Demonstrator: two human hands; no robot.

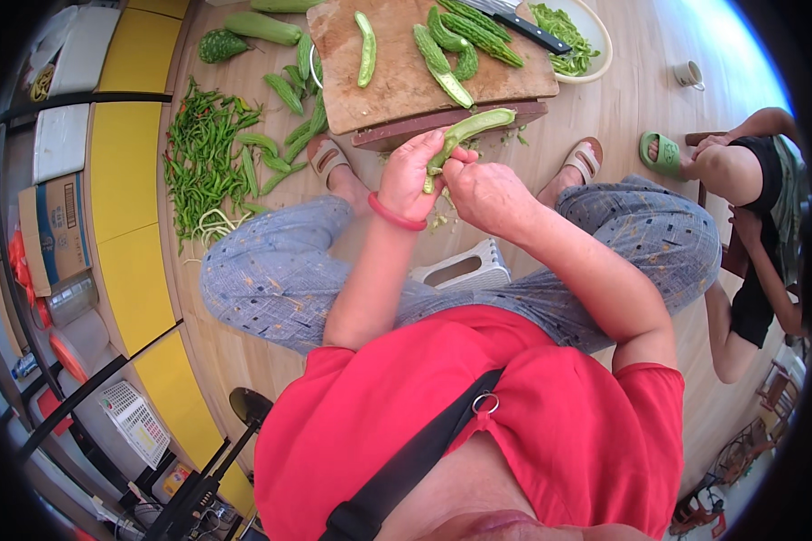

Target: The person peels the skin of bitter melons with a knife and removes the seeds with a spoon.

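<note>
A halved bitter melon (480, 123), its hollow cut side showing, is gripped in my left hand (406, 176) just off the near edge of the cutting board (383, 81). My right hand (496, 194) is closed, its fingertips against the lower part of that half; whatever they pinch is hidden. Another halved bitter melon (365, 50) lies alone on the board's left. More bitter melons (481, 38) are grouped at the right, with one cut half (444, 77) in front of them. A knife with a black handle (541, 34) rests at the far right corner.
A bowl (602, 56) of sliced green pieces stands right of the board. Green chilies (198, 153), bitter melons (284, 93) and a round dark-green gourd (221, 46) lie on the floor to the left. A white stool (492, 261) is under me. Another person's knee (724, 171) is at the right.
</note>
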